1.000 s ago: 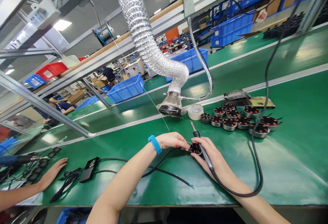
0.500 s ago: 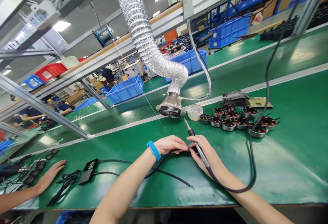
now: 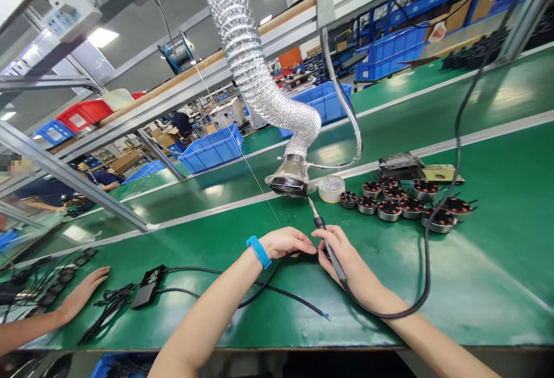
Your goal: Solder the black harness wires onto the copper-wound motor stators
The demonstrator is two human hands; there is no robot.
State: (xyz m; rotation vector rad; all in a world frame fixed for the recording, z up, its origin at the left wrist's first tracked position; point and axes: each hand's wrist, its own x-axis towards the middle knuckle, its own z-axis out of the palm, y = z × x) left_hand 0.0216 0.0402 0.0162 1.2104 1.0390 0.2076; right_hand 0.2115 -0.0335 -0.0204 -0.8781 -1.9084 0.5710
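My left hand [image 3: 289, 243], with a blue band at the wrist, pinches a black cable [image 3: 270, 277] near its end. In my right hand [image 3: 346, 257] is a soldering iron [image 3: 331, 249], its tip pointing up and away beneath the fume hood. The right fingertips meet the left ones at the cable end, which the fingers hide. The cable runs back left toward an open black box [image 3: 149, 287] with coloured wires inside. Another cable end [image 3: 318, 311] with bared coloured wires lies on the green bench below my hands.
A fume hood [image 3: 289, 179] on a silver duct hangs ahead, beside a round tub [image 3: 331, 189]. Several motor stators [image 3: 389, 209] stand at the right. The iron's cord [image 3: 428, 262] loops on the right. A co-worker's hand [image 3: 84, 294] rests at the left by more cables.
The soldering iron and my right hand have shifted slightly left, and the iron's cord has moved with them. My left hand keeps its pinch on the cable.
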